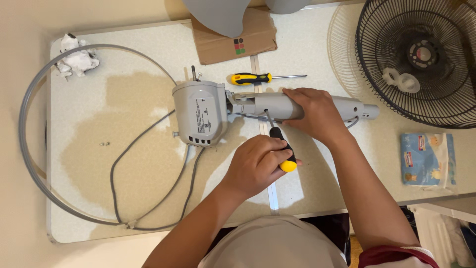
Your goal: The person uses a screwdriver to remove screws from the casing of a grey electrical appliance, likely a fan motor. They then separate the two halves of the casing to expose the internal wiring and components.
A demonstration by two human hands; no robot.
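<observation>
The left hand (258,166) has its fingers closed around the yellow-and-black handle of a screwdriver (280,149), whose shaft angles up into the underside of the grey fan neck (270,105). The right hand (315,114) is wrapped over that neck from above, fingers curled around it, pressing it flat on the counter (124,208), seemingly to steady it against the screwdriver's push. The neck and the attached grey motor housing (200,113) lie on their side across the middle of the counter, over the seam between its 2 halves.

A second yellow-and-black screwdriver (258,78) lies free just beyond the neck, toward the far edge, within easy reach. A grey power cord (144,144) trails from the housing toward the near edge, and a large grey ring (29,149) hangs over the left edge. 2 tiny fasteners (103,144) sit apart on the left half, likely kept away from the work. A crumpled tissue (74,57) is at the far left corner, a piece of cardboard (233,37) at the far edge.

The black wire fan guard (421,59), cut off at the top right, holds 2 whitish plastic rings (401,79). A blue packet (427,159) lies near the right edge. The screwdriver tip and the screw it meets are hidden by the neck.
</observation>
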